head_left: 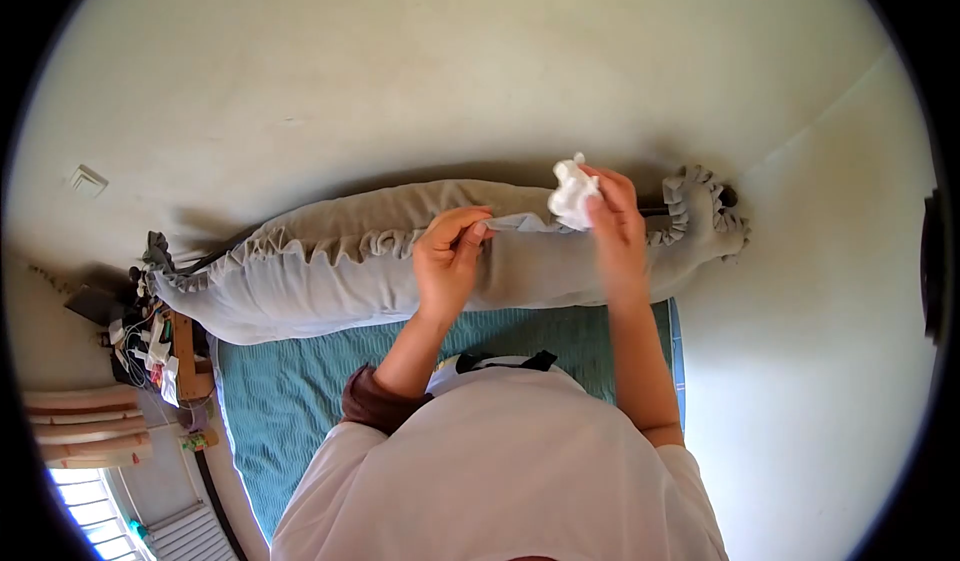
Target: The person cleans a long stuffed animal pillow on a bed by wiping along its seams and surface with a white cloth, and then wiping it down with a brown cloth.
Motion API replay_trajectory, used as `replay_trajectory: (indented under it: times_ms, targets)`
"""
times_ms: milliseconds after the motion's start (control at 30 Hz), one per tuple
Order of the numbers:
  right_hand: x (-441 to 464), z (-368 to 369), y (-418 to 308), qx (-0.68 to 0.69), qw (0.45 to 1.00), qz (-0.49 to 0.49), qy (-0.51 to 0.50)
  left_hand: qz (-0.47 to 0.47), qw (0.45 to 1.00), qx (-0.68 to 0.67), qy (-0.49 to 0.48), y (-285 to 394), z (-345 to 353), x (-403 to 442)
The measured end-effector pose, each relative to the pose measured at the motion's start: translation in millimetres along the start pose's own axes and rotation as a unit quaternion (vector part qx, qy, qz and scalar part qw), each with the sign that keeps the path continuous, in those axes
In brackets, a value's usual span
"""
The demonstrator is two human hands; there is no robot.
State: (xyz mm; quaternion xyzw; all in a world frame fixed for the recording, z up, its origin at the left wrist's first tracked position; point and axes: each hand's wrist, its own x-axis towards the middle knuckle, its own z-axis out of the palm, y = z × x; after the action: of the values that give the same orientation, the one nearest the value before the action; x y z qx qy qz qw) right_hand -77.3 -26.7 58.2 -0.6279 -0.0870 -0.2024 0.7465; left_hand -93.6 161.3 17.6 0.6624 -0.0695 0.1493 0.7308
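Observation:
A long padded headboard cover (340, 281) of grey fabric, with a ruffled edge, lies along the wall above the bed. My left hand (448, 251) pinches its ruffle (350, 246) near the middle, drawing a strip of the edge taut to the right. In my right hand (618, 223) is a crumpled white tissue or cloth (573, 195), held up just in front of the cover's upper edge. The right wrist is slightly blurred. A dark gap shows behind the ruffle at the right end of the cover.
A bed with a teal ribbed sheet (290, 401) lies below the cover. To the left, a cluttered wooden stand (185, 356) holds cables and small items. A light switch (88, 180) is on the wall (400, 81). A curtain (85, 426) and window (85, 506) are at lower left.

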Motion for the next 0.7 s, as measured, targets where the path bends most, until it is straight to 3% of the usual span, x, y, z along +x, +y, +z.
replay_trajectory:
  times_ms: [33, 100, 133, 167, 200, 267, 367, 433, 500, 600, 700]
  targets:
    - [-2, 11, 2, 0.0, 1.0, 0.0, 0.0, 0.006, 1.0, -0.005, -0.003, -3, 0, -1]
    - [-4, 25, 4, -0.242, 0.951, -0.161, -0.107, 0.014, 1.0, -0.011, -0.009, -6, 0, -1]
    - [-5, 22, 11, -0.241, 0.951, -0.162, -0.106, -0.015, 0.995, -0.098, -0.018, -6, 0, -1]
    - [-8, 17, 24, -0.352, 0.902, -0.214, -0.131, -0.045, 0.982, -0.183, -0.027, -6, 0, -1]
    - [-9, 13, 31, -0.457, 0.836, -0.262, -0.154, -0.046, 0.981, -0.184, -0.028, -8, -3, -3]
    - [0, -10, 33, -0.48, 0.829, -0.244, -0.153, -0.064, 0.955, -0.286, -0.049, -14, -8, -4]
    - [6, -19, 15, -0.51, 0.827, -0.196, -0.133, -0.079, 0.952, -0.293, -0.048, -9, -7, -4]
    - [7, 11, -4, -0.373, 0.907, -0.178, -0.078, -0.067, 0.951, -0.296, -0.05, -10, -4, -5]
    - [-4, 28, 2, -0.313, 0.913, -0.231, -0.125, -0.058, 0.953, -0.292, -0.051, -12, -5, -3]
    - [-18, 16, 32, -0.472, 0.85, -0.173, -0.16, -0.065, 0.937, -0.337, -0.062, -12, -8, -2]
    - [1, -7, 34, -0.503, 0.842, -0.106, -0.164, -0.1, 0.936, -0.332, -0.062, -10, -11, -3]
